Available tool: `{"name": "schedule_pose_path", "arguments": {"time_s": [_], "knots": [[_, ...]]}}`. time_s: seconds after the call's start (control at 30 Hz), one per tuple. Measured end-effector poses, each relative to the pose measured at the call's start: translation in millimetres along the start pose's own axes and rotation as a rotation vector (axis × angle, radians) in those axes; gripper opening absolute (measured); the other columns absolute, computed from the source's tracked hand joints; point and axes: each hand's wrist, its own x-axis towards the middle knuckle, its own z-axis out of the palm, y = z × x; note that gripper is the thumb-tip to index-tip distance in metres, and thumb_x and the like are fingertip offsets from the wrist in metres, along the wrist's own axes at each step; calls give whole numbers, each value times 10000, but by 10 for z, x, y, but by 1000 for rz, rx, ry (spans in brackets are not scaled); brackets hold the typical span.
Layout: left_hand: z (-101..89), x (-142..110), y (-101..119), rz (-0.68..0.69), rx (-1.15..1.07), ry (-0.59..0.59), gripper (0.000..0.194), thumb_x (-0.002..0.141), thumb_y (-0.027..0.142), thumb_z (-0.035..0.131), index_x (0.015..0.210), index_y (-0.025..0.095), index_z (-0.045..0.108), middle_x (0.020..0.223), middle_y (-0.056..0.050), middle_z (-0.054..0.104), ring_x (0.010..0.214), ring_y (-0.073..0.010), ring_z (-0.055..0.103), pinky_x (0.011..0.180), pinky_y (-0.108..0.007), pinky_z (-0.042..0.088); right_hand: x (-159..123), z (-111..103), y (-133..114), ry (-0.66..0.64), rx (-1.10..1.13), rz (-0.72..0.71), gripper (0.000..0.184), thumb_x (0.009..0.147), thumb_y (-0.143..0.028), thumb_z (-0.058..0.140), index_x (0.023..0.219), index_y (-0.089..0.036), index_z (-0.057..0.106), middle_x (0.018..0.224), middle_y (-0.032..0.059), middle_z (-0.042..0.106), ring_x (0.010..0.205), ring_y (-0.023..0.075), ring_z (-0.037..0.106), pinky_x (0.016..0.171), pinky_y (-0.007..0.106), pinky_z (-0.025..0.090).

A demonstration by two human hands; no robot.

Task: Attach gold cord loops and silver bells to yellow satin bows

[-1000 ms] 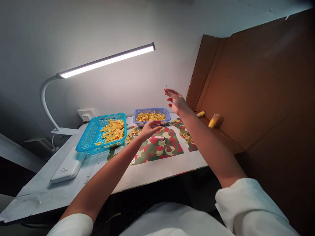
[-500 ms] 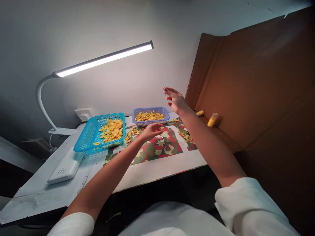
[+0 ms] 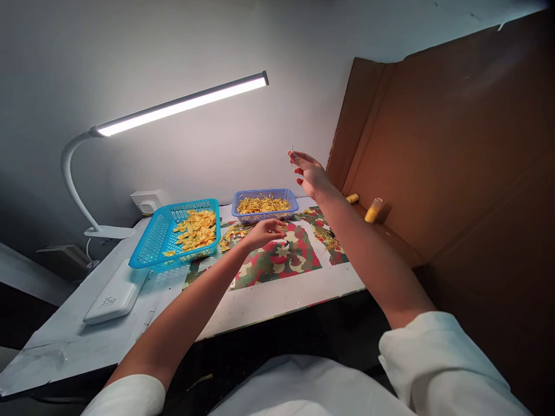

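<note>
My right hand (image 3: 310, 175) is raised above the table with a thin needle (image 3: 292, 149) pinched upright between its fingertips. My left hand (image 3: 265, 230) hovers low over the patterned red and green paper (image 3: 281, 260), its fingers curled together on something small that I cannot make out. Just beyond it stands a small purple basket (image 3: 265, 205) of yellow pieces. A larger blue basket (image 3: 173, 238) with yellow bow-shaped pieces (image 3: 197, 227) sits to the left.
A white desk lamp (image 3: 173, 107) arches over the table from a clamp at the left. A white power bank (image 3: 113, 295) lies near the blue basket. Two yellow thread spools (image 3: 373, 210) rest by the brown cardboard wall (image 3: 455, 150) on the right.
My left hand has drawn slightly back from the purple basket toward me. The right hand stays raised with the needle, almost unmoved.
</note>
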Motion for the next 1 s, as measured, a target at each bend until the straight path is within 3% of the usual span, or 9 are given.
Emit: {"name": "schedule_pose_path", "arguments": {"time_s": [0.2, 0.4, 0.53, 0.7, 1.0], "knots": [[-123, -47, 50, 11, -45, -58, 335, 918, 320, 594, 1209, 156, 573, 1214, -100, 604, 1027, -230, 623, 860, -442, 543, -14, 15, -16, 17, 42, 3, 294, 681, -542, 731, 888, -333, 724, 1134, -24, 639, 866, 155, 490, 666, 289, 345], [-328, -85, 261, 54, -25, 16, 333, 917, 311, 593, 1216, 164, 574, 1260, -105, 585, 1085, -245, 601, 908, -468, 520, -10, 9, -12, 10, 41, 6, 288, 678, -533, 735, 877, -326, 719, 1128, -24, 642, 870, 156, 491, 668, 291, 343], [-187, -57, 355, 54, 42, 12, 312, 914, 310, 599, 1188, 160, 590, 1232, -100, 600, 1058, -235, 612, 890, -454, 530, -5, 31, -3, 1, 6, 1, 317, 695, -557, 719, 932, -346, 721, 1151, -21, 645, 859, 164, 500, 654, 294, 349], [18, 38, 294, 15, 112, 18, 304, 925, 330, 579, 1181, 168, 595, 1212, -90, 608, 1020, -229, 622, 861, -427, 543, -2, 57, -15, -5, 67, 6, 280, 674, -526, 749, 871, -328, 725, 1110, -13, 648, 848, 161, 491, 663, 311, 343], [11, -80, 135, -17, 81, -5, 333, 922, 330, 585, 1208, 160, 575, 1213, -98, 604, 1021, -230, 624, 856, -436, 544, -7, 13, -33, -4, 43, 0, 294, 690, -536, 733, 895, -326, 716, 1129, -13, 639, 858, 156, 492, 663, 296, 353]]}}
